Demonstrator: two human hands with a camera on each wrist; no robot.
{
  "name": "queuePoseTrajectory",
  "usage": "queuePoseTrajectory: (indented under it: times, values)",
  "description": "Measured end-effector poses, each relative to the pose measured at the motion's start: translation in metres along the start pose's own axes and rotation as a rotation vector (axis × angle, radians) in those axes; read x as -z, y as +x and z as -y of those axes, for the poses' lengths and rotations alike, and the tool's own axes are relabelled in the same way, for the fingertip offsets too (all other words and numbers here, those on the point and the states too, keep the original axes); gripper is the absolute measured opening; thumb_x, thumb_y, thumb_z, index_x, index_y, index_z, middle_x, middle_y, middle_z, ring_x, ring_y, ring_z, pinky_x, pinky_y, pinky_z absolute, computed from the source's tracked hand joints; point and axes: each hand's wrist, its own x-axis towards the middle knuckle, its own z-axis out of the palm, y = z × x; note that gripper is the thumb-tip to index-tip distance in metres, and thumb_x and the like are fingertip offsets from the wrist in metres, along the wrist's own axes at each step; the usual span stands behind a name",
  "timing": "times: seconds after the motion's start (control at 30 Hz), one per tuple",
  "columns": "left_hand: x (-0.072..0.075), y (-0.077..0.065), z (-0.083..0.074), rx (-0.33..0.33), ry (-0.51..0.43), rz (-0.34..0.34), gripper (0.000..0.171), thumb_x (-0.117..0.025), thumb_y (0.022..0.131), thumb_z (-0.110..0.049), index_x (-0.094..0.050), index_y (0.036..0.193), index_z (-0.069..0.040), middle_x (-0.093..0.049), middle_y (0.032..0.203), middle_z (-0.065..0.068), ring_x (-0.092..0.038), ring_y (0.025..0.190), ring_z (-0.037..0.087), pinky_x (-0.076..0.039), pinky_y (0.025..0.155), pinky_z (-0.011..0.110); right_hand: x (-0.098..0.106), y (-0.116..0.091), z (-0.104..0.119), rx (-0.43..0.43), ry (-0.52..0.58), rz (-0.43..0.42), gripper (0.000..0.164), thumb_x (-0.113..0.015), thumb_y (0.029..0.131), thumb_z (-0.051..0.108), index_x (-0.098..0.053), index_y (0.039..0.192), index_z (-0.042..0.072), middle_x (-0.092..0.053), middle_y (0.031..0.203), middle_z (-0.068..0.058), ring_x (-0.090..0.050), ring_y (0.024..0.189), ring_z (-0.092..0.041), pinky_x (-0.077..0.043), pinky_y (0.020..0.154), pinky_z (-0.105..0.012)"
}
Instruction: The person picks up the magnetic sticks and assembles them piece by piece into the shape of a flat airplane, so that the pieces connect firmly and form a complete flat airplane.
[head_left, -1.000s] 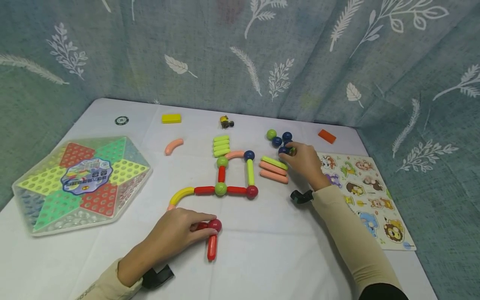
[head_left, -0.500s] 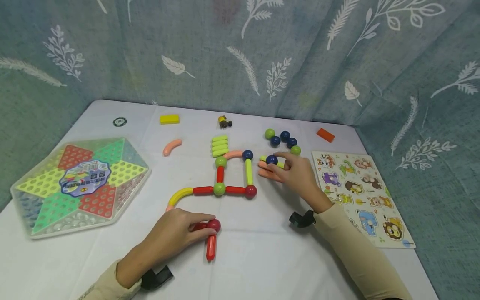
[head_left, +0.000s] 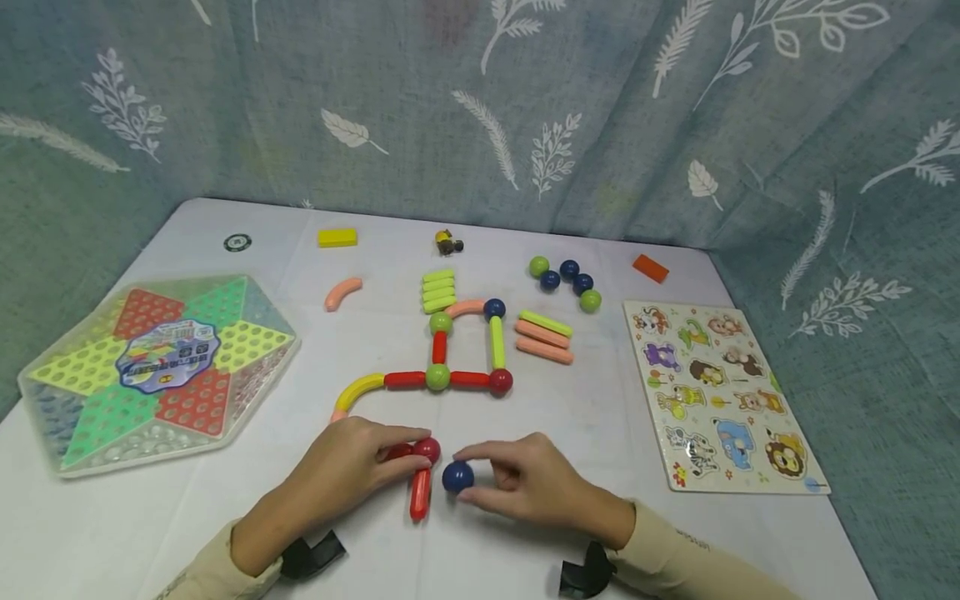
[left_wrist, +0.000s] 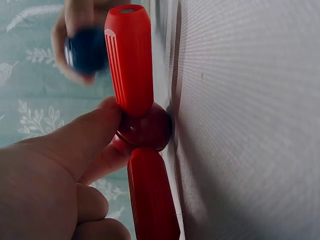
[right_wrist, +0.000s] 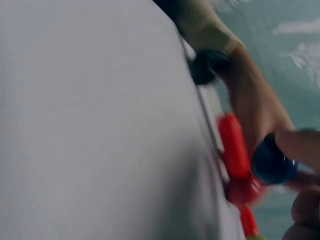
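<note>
My left hand [head_left: 349, 463] pinches a red ball [head_left: 427, 451] between thumb and fingers. Two red rods join that ball: one red rod [head_left: 420, 495] points toward the table's front, the other [left_wrist: 152, 195] lies partly under my hand. Just to the right, my right hand [head_left: 534, 485] holds a dark blue ball [head_left: 457, 477] at its fingertips, a small gap from the red ball. Behind the hands lies a joined figure of rods and balls, with a yellow curved rod [head_left: 358, 394], a green ball [head_left: 438, 377] and another red ball [head_left: 500, 382].
A hexagonal checkers board [head_left: 247, 400] lies on the left, an animal puzzle board [head_left: 722, 400] on the right. Loose balls [head_left: 582, 284], pink rods [head_left: 543, 350] and light green rods [head_left: 439, 292] lie toward the back, as does a yellow block [head_left: 337, 238].
My right hand has taken a blue ball from the cluster at the back right and carried it forward and left, close to the red ball. The left hand has stayed in place.
</note>
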Motion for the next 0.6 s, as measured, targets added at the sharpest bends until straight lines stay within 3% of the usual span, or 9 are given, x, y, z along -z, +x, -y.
queuePoseTrajectory:
  times: [0.23,0.6]
  values:
    - [0.001,0.000,0.001,0.006,-0.006,0.018,0.038,-0.069,0.077,-0.052,-0.070,0.110,-0.034,-0.060,0.076,-0.030,-0.050,0.066,-0.006,-0.044,0.063,0.022,-0.028,-0.006,0.014,0.183,0.029,0.210,0.039,-0.066,0.086,0.038,-0.061,0.122,0.026,-0.039,0.055,0.016,-0.030,0.050,0.012,-0.025,0.043,-0.010]
    - [-0.001,-0.001,0.001,-0.006,-0.005,-0.013,0.036,-0.072,0.076,-0.050,-0.071,0.108,-0.034,-0.056,0.070,-0.033,-0.048,0.062,-0.004,-0.039,0.056,0.021,-0.048,-0.002,0.016,0.240,-0.041,0.244,0.041,-0.062,0.089,0.038,-0.057,0.128,0.024,-0.045,0.059,0.020,-0.033,0.051,0.014,-0.027,0.045,-0.007]
